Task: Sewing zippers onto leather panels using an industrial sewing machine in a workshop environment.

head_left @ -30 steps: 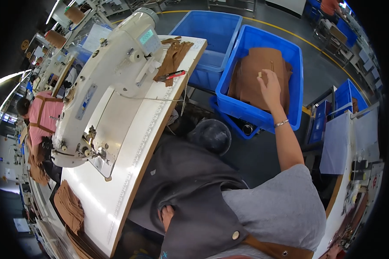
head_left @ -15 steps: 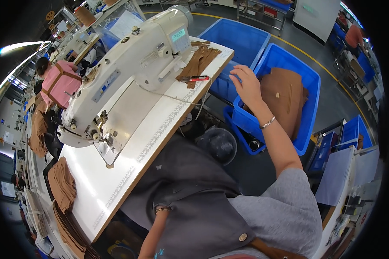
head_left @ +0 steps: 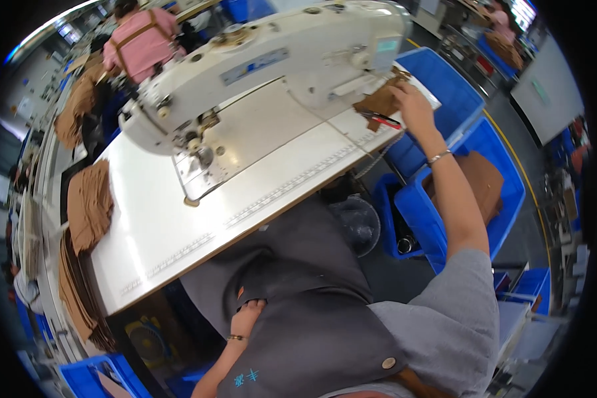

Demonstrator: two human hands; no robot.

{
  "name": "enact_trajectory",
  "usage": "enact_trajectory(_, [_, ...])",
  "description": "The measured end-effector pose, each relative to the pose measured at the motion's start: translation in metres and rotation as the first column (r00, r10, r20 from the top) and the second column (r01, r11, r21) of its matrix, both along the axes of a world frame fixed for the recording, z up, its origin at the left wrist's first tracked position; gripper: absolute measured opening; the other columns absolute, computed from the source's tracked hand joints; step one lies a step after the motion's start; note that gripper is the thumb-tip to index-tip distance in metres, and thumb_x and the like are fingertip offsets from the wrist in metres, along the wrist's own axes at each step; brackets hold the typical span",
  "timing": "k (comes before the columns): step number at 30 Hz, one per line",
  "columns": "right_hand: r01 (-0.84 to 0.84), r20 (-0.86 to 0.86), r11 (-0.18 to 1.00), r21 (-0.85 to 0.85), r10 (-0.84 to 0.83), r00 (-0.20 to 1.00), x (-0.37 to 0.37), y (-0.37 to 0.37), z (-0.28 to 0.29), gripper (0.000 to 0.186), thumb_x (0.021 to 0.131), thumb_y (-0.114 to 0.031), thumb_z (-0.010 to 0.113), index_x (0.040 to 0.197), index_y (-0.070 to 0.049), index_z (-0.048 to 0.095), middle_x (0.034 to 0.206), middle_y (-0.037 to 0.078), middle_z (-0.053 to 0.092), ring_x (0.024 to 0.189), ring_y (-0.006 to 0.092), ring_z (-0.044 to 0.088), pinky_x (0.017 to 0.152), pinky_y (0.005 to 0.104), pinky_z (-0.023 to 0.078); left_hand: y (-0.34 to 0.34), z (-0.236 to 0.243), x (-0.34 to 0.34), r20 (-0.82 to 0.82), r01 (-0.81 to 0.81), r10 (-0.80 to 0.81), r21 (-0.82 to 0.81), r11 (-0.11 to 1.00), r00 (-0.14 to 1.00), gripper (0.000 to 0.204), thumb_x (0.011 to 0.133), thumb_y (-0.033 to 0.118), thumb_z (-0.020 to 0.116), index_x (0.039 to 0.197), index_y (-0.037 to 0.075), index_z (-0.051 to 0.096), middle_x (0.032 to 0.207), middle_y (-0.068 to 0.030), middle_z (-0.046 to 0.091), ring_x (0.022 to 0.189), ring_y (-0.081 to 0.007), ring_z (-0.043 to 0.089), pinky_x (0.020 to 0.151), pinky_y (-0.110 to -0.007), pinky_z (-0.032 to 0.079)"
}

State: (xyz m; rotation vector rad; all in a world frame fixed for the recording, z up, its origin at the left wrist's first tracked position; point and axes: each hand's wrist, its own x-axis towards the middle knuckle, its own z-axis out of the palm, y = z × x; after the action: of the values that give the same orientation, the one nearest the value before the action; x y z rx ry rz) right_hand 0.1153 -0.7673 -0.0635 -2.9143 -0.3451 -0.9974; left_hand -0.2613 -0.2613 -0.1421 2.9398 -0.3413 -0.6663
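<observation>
At the right end of the white sewing table [head_left: 136, 229], my right hand [head_left: 414, 109] bends its fingers over the edge of some flat brown pieces [head_left: 380, 101], apparently pinching one. A red and black pen-like tool [head_left: 383, 120] lies across the pieces, just left of that hand. My left hand [head_left: 247, 317] rests at my lap against the dark grey apron [head_left: 305, 278]. Its fingers curl at a fold or pocket edge, and the tips are hidden. A small orange patch [head_left: 241, 292] shows just above them. The white sewing machine [head_left: 265, 63] stands behind the table's front edge.
Stacked brown pieces [head_left: 89, 205] hang at the table's left end. Right of the table stand blue bins [head_left: 511, 212], one holding large brown panels [head_left: 477, 182]. Below the front edge is a bin lined with clear plastic [head_left: 358, 229]. A co-worker in pink [head_left: 146, 46] sits beyond the machine.
My right hand has gone from above the blue bins to the brown pieces on the table. My left hand, earlier hidden in the apron, now shows its knuckles. The view has turned.
</observation>
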Motion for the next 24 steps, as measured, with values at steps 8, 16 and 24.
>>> enact_trajectory(8, [-0.041, -0.116, 0.999, -0.017, 0.039, 0.992, 0.021, -0.017, 0.008, 0.034, 0.088, -0.005, 0.062, 0.119, -0.012, 0.072, 0.119, 0.009, 0.071, 0.105, 0.033, 0.069, 0.087, 0.042, 0.055, 0.001, 0.209, 0.043, 0.001, -0.155, 0.479, -0.945, 0.287, 0.878, 0.007, 0.088, 0.0, 0.074, 0.094, -0.002, 0.076, 0.097, -0.0194, 0.077, 0.084, -0.026, 0.076, 0.077, -0.031, 0.059])
enact_trajectory(16, [0.052, 0.218, 0.919, 0.39, -0.147, 0.965, 0.01, -0.004, 0.036, 0.02, 0.104, -0.01, 0.059, 0.121, -0.008, 0.069, 0.118, 0.013, 0.073, 0.104, 0.0218, 0.073, 0.085, 0.0327, 0.055, -0.009, 0.231, 0.1, 0.141, 0.122, -0.021, -0.917, -0.379, 0.99, 0.021, 0.096, 0.003, 0.071, 0.112, -0.01, 0.073, 0.093, -0.0226, 0.078, 0.084, -0.0317, 0.076, 0.074, -0.032, 0.062])
enact_trajectory(24, [-0.549, 0.294, 0.831, 0.092, 0.504, 0.812, -0.035, 0.133, 0.053, 0.016, 0.086, -0.006, 0.082, 0.091, -0.001, 0.067, 0.081, 0.01, 0.065, 0.078, 0.0257, 0.065, 0.082, 0.0383, 0.055, 0.02, 0.194, 0.12, 0.121, 0.173, 0.275, -0.97, -0.173, 0.954, 0.009, 0.087, 0.003, 0.076, 0.089, -0.006, 0.077, 0.091, -0.0261, 0.076, 0.078, -0.0273, 0.075, 0.066, -0.031, 0.061])
